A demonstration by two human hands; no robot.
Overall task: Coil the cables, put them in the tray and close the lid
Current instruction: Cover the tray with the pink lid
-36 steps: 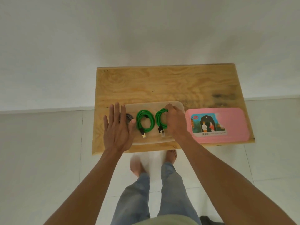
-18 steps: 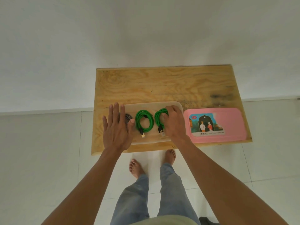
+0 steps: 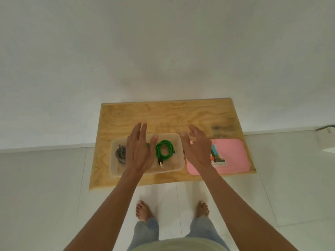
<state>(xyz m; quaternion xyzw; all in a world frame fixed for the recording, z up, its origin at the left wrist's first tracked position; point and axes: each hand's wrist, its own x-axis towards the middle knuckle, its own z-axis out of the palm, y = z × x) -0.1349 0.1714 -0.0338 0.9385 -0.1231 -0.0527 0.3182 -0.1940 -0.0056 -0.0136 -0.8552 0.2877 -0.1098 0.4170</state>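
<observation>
No text, brand or number can be read. A printed picture label [image 3: 218,156] is stuck on the pink lid [image 3: 230,156], and a white strip along its lower edge appears to carry a line of print, but the characters are too small and blurred to be made out; part of the label is covered by the right hand [image 3: 197,149].

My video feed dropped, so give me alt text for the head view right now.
Both hands hover open and empty: the left hand over the clear tray, the right hand over the pink lid lying beside it on the wooden table. The tray holds a green coiled cable and a grey cable.
</observation>
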